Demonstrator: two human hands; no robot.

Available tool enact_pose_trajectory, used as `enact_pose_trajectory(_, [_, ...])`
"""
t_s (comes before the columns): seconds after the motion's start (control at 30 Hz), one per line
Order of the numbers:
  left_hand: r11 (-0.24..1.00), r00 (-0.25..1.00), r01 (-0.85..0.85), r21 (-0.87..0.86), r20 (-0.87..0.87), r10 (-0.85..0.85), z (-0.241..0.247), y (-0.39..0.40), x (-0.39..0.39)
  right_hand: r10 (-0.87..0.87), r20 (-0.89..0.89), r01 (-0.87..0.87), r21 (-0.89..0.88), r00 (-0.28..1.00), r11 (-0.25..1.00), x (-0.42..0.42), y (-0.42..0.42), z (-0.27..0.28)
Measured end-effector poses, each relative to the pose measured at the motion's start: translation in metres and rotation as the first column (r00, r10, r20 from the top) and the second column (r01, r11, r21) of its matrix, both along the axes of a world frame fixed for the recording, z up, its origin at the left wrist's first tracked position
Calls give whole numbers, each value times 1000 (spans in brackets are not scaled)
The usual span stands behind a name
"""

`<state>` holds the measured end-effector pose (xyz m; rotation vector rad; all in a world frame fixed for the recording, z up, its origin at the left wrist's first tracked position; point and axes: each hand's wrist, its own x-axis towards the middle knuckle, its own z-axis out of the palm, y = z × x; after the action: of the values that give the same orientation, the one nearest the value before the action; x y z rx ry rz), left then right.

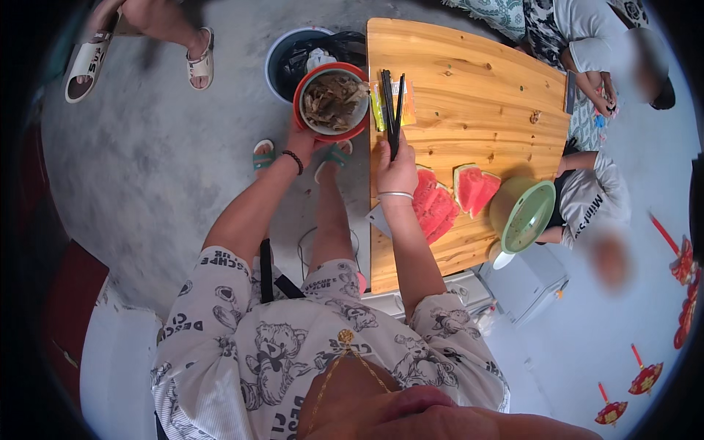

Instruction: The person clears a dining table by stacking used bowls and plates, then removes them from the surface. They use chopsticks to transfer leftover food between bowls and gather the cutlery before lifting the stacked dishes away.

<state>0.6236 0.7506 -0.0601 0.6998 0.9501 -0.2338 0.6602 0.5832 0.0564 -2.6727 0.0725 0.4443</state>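
My left hand (307, 142) grips the near side of a red basin (297, 104), which holds a pale bowl (356, 122) full of brown, flaky pieces (333, 102). This stack is held beside the table edge and overlaps the view of a bin (276, 52) lined with a black bag. Over the wooden table (473, 71), my right hand (397, 173) is closed around several black chopsticks (391, 110), their tips pointing away from me. An orange and a yellow-green packet (408, 104) (378, 107) lie under the chopsticks. Cut watermelon slices (437, 212) lie beside my right forearm.
More watermelon (474, 190) and a tilted green basin (528, 217) stand to the right, with a small white bowl (500, 257) by the near edge. Two people are at the table's far right side. Another person's slippered feet (201, 66) are at upper left. A cable lies on the floor.
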Motion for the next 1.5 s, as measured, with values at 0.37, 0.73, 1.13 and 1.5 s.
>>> enact_pose_trajectory(0.37, [996, 999, -44, -79, -4, 43, -17, -4, -2, -107, 93, 102, 50, 990, 993, -26, -45, -14])
enact_pose_trajectory(0.73, [985, 996, -43, -167, 71, 56, -22, -4, -6, -62, 63, 59, 53, 996, 997, -37, -17, -26])
enact_pose_trajectory(1.13, [970, 985, -129, -207, 83, 149, -37, 3, -14, -1, 28, -3, 143, 1000, 990, -43, 2, -37])
enact_pose_trajectory(1.5, [970, 966, -157, -183, 176, 190, -40, 30, -24, 8, 75, -23, 203, 997, 979, -45, 5, -23])
